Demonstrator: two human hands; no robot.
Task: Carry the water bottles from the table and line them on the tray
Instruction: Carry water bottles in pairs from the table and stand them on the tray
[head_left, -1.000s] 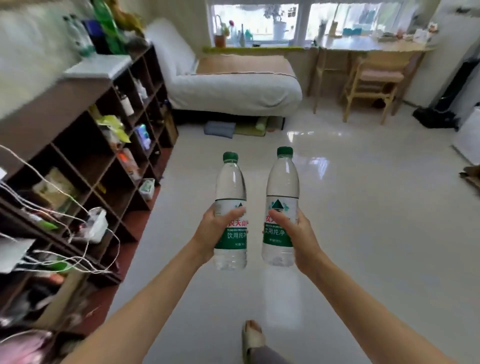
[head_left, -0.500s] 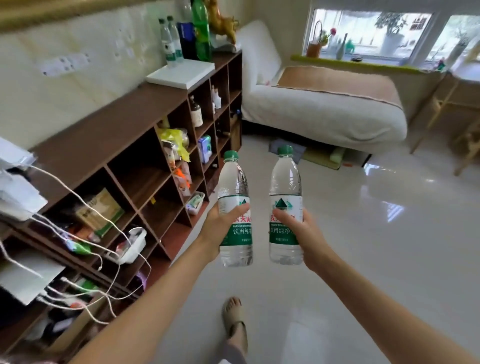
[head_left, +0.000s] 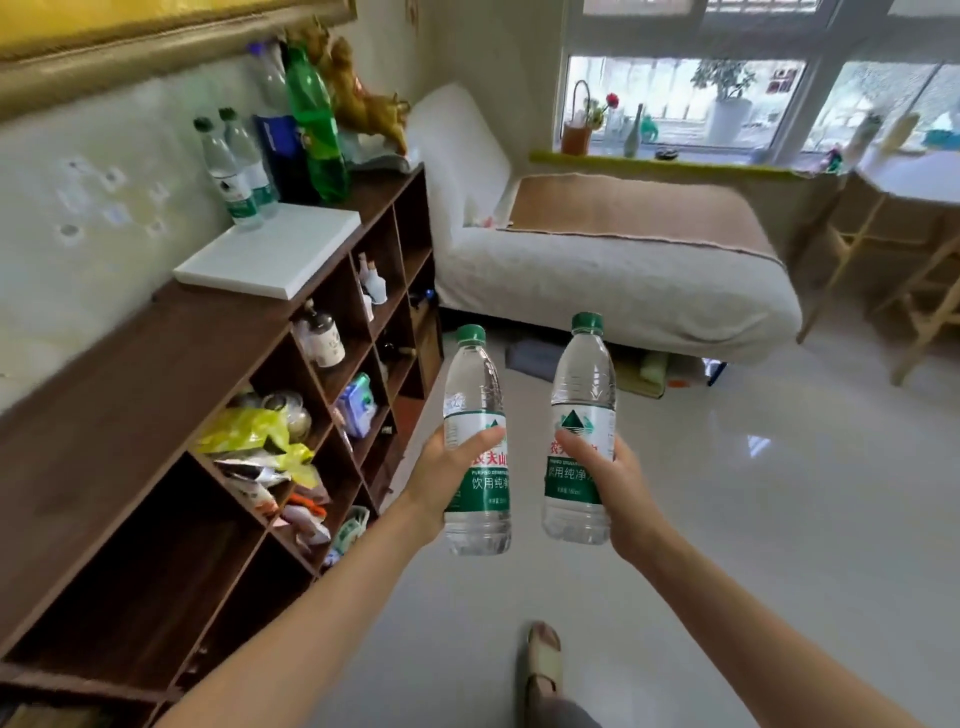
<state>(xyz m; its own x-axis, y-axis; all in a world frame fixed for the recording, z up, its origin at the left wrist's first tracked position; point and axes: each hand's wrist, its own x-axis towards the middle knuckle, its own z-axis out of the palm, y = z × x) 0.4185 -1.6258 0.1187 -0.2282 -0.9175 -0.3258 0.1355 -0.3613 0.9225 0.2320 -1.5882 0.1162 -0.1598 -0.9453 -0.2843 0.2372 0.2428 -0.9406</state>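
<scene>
My left hand (head_left: 441, 480) grips a clear water bottle (head_left: 475, 395) with a green cap and green label, held upright. My right hand (head_left: 623, 493) grips a second, matching bottle (head_left: 583, 395), also upright, a little to the right of the first. Both are held out in front of me above the floor. A flat white tray (head_left: 270, 254) lies on top of the brown shelf unit at the left. Two more small water bottles (head_left: 228, 176) stand at the tray's far corner, against the wall.
The brown shelf unit (head_left: 130, 395) runs along the left wall, its cubbies full of packets and small bottles. A tall green bottle (head_left: 317, 124), a blue one and a golden figurine stand behind the tray. A white sofa bed (head_left: 597, 260) lies ahead; wooden chairs at the right.
My view has turned left and drawn closer to the shelf. The tray and its two bottles now appear larger and nearer. Both hands still hold their bottles upright.
</scene>
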